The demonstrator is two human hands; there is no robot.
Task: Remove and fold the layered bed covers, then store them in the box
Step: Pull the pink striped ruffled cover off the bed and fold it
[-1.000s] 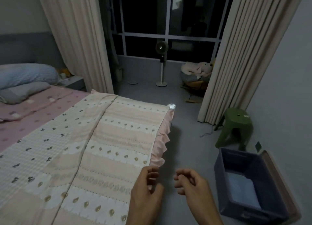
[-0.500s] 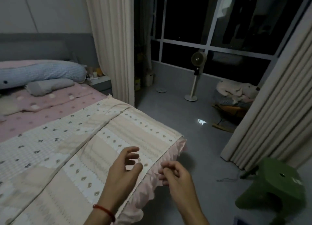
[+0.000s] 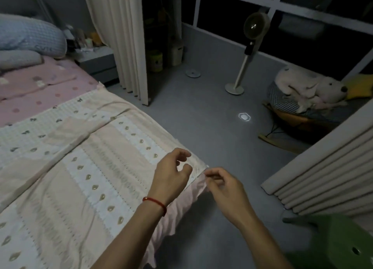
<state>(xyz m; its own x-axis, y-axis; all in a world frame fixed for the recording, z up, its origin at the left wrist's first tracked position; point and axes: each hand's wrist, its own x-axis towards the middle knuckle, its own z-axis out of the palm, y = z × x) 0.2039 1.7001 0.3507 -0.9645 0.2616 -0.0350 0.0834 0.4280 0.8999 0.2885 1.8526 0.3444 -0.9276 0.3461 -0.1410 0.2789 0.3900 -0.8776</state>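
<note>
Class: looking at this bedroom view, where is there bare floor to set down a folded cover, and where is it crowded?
Bare floor lies between the bed's patterned cover, the standing fan and the right curtain. It is crowded by the rocking chair holding a plush dog, and at the green stool.

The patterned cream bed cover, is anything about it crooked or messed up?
Slightly. The patterned cream bed cover has a diagonal wrinkle ridge running across it, and its top edge lies askew on the pink dotted sheet. No tear or stain shows.

Dim room, dark windows, soft blur, wide-angle edge bending.
</note>
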